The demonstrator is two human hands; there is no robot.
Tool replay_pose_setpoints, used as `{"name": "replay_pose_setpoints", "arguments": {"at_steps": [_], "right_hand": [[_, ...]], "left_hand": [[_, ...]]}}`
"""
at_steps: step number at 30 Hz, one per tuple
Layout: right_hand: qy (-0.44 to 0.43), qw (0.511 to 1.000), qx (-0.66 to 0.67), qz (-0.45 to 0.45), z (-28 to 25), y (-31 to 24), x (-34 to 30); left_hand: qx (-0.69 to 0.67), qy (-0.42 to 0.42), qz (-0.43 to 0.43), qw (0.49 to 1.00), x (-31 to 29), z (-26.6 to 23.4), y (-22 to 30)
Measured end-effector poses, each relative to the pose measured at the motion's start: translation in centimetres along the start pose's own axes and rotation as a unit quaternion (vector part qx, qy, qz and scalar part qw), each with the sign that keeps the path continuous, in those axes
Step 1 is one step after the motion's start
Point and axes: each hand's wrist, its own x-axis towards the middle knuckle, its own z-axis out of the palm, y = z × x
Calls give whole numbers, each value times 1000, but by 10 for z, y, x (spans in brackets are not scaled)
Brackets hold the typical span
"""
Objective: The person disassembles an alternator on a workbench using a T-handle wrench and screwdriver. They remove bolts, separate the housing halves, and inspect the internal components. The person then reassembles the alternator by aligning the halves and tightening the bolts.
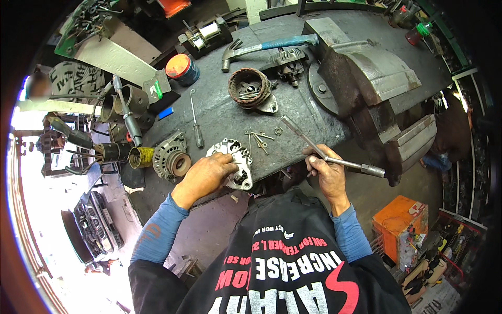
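Observation:
At the bench's near edge, my left hand (206, 175) is closed over the left side of a silver alternator end housing (242, 161), which lies on the bench. My right hand (330, 175) grips a long metal socket wrench (300, 131) held slantwise over the edge, its socket end pointing to the right. Beside my left hand stands a vented alternator front housing with a pulley (179, 163). Several loose bolts (258, 140) and a nut (278, 131) lie just beyond the silver housing. Farther back are a stator with copper windings (248, 90) and a rotor (290, 65).
A large bench vise (366, 83) takes up the right side. A blue-handled claw hammer (266, 46), a screwdriver (197, 135), a ring spanner (193, 103) and a red-topped tin (182, 69) lie around the bench. An orange box (400, 225) stands below at right.

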Motion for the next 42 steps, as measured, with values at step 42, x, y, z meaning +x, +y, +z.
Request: {"name": "replay_pose_setpoints", "arguments": {"at_steps": [42], "right_hand": [[-276,946,163,-54,190,12,11]], "left_hand": [[-314,443,-389,744,-28,113,62]]}}
